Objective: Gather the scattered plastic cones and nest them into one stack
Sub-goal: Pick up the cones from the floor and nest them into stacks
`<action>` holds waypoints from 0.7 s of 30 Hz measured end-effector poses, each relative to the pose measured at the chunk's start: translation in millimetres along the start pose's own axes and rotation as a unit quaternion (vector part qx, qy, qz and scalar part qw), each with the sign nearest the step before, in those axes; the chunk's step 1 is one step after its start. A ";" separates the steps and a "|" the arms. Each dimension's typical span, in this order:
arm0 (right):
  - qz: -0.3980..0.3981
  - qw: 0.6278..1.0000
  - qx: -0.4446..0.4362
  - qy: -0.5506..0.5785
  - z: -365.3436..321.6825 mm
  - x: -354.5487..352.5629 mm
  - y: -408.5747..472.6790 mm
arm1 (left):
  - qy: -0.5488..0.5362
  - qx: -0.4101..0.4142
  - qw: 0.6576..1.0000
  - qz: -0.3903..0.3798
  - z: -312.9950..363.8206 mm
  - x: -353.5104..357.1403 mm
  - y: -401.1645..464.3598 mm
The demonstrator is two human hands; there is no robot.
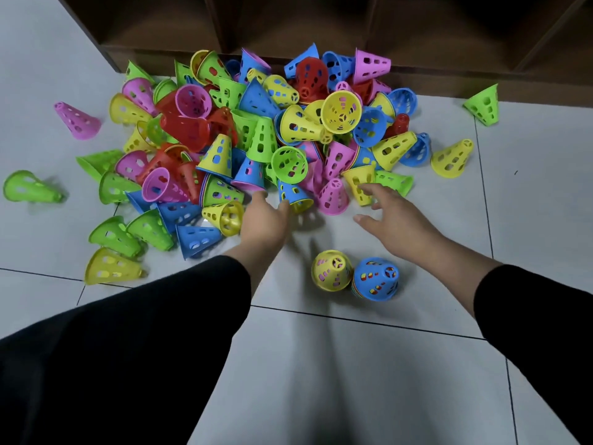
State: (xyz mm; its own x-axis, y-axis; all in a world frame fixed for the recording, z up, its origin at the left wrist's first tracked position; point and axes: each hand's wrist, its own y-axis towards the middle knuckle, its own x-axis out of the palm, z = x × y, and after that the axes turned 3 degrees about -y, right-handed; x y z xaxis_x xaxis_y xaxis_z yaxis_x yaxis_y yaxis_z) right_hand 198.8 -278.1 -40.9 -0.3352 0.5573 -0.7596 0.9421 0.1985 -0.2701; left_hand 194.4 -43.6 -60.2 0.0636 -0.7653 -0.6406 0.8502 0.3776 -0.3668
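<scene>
Nearest the person, just behind the right hand (396, 220), two short stacks stand upright on the tiled floor (321, 364): a yellow-topped stack (332, 270) touching a blue-topped stack (376, 279), each with other colours showing through its holes. Since the task wants one stack, these two have yet to be merged, and a forearm or a black sleeve (539, 316) drawn back carelessly could tip them, as they sit right under the right wrist. Ahead, both hands reach toward the near edge of the pile. The left hand (264, 220) has its fingers slightly bent at a blue cone (293, 194); whether it grips that cone or only touches it I cannot tell. The right hand is spread wide, holding nothing, its fingertips just short of a yellow cone (361, 184) and a pink cone (333, 197). The risk here is that these edge cones prop up others leaning on them, so pulling one out may send neighbours rolling. Beyond the hands the main heap of cones (272, 123) is tangled, some already nested at odd angles; those could jam or go on crooked. Farthest, loose cones lie well apart to either side, such as a green cone (483, 104) near the wooden shelf (321, 27), easy to overlook.
</scene>
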 end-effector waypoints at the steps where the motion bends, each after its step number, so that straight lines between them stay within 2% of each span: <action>1: -0.015 1.000 -0.004 -0.009 -5.1 2.9 9.6 | -0.005 -0.031 0.999 -0.010 4.4 1.1 9.0; 6: -0.044 0.997 -0.010 -0.063 -23.2 12.3 50.9 | -0.066 -0.113 0.991 -0.038 23.1 14.1 38.5; 12: -0.061 0.993 -0.022 -0.103 -26.7 27.8 68.5 | -0.151 -0.122 0.976 -0.101 14.0 33.0 60.0; 19: -0.043 0.993 -0.023 -0.109 -23.0 29.0 53.2 | -0.244 -0.186 0.943 -0.127 15.0 19.3 19.4; 21: -0.012 0.997 -0.018 -0.077 -23.5 17.9 44.5 | -0.225 -0.180 0.948 -0.134 5.0 14.5 4.3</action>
State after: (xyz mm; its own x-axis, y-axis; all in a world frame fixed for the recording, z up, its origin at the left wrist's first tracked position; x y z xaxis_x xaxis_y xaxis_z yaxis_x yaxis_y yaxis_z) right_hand 234.7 -240.3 -52.6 -0.3519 0.4220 -0.8355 0.9320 0.2411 -0.2708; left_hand 201.7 -55.6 -67.7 0.1559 -0.9731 -0.1698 0.6388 0.2304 -0.7341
